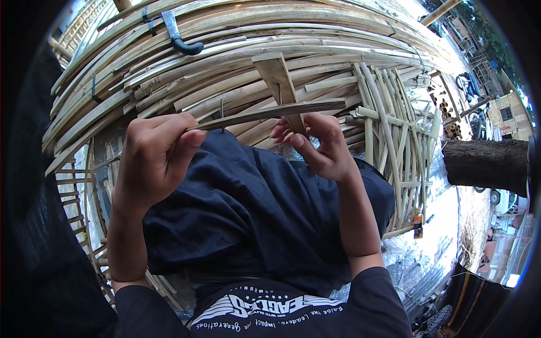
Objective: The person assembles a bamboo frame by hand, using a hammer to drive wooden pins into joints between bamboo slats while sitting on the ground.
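Note:
My left hand is closed on the left end of a narrow split-bamboo strip, held over my lap. The strip runs to the right and crosses in front of a short wooden board. Around the board's lower end are the thumb and fingers of my right hand; part of the fingers is hidden behind the board. One nail stands out of the board. Another thin metal rod rises beside the strip, near my left hand.
Beyond my lap lies a wide stack of split bamboo. A big knife with a curved black handle rests on it. To the right are a crossed bamboo lattice, a small orange bottle and a dark post.

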The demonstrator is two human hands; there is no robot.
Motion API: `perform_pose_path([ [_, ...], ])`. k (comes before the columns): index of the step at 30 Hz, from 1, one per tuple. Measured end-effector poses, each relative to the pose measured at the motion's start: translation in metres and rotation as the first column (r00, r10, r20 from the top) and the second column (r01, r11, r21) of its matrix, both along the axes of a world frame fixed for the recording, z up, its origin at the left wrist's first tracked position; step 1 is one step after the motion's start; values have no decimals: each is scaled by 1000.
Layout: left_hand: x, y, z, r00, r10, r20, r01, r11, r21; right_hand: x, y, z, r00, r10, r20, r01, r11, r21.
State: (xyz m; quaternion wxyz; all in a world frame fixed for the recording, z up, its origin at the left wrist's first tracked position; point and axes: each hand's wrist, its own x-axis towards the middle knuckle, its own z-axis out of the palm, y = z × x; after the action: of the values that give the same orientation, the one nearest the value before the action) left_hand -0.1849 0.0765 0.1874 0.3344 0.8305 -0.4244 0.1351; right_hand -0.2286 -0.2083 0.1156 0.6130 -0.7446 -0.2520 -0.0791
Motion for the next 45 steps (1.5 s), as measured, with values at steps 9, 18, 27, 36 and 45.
perform_pose_path([
  [9,-1,-10,5,997,-65,-41,66,998,0,-8,20,43,999,33,39,-43,944,328],
  [18,-9,-23,17,996,-94,7,94,995,27,-9,10,30,970,-160,184,106,957,269],
  [27,-15,-29,29,995,-87,53,84,995,56,-16,12,45,958,-158,239,65,931,359],
  [36,-18,-27,38,996,-91,-14,92,991,96,-15,8,39,945,-142,294,33,937,347],
  [45,-20,-23,40,995,-88,-37,92,990,111,-12,-3,42,865,-213,454,175,977,123],
])
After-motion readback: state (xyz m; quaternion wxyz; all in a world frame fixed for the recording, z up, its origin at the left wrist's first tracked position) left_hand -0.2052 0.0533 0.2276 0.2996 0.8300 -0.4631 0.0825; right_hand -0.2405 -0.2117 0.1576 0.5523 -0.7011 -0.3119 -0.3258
